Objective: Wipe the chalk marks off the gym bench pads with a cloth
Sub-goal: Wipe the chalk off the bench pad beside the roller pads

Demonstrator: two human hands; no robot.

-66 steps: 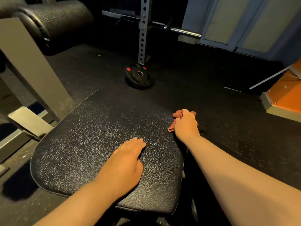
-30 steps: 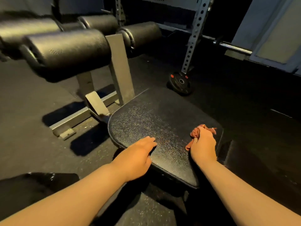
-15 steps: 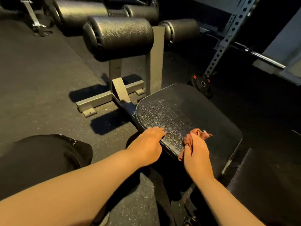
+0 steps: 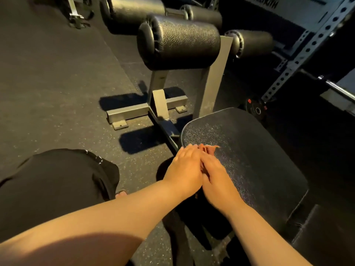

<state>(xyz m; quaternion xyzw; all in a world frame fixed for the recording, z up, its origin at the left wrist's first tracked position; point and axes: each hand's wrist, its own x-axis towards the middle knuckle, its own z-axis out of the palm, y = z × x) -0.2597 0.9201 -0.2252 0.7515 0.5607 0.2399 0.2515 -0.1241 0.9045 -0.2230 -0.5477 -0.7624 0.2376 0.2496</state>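
Reddish-brown cloth (image 4: 208, 148) lies bunched on the near left corner of the flat seat pad (image 4: 249, 150). One crumpled end pokes out beyond the fingertips and a sliver shows between the two hands. The right hand (image 4: 217, 179) covers it, fingers curled over the bundle and grasping it against the black vinyl. The left hand (image 4: 184, 167) lies tight against the right one, its fingers fairly straight and relaxed over the pad's rounded edge; whether it also touches the cloth I cannot tell, as that spot is blurred. The pad's grain glints with pale speckle under the light (glare or chalk, I cannot tell).

Beyond the pad a grey steel frame (image 4: 146, 109) stands on the speckled rubber floor (image 4: 57, 83), carrying a thick black roller pad (image 4: 180, 41) with a second roller (image 4: 249, 43) to its right. A small weight plate (image 4: 256, 110) lies on the floor past the seat's far edge, near a perforated rack upright (image 4: 299, 52) and a barbell (image 4: 338, 89). A knee in black fabric (image 4: 53, 189) is at lower left.
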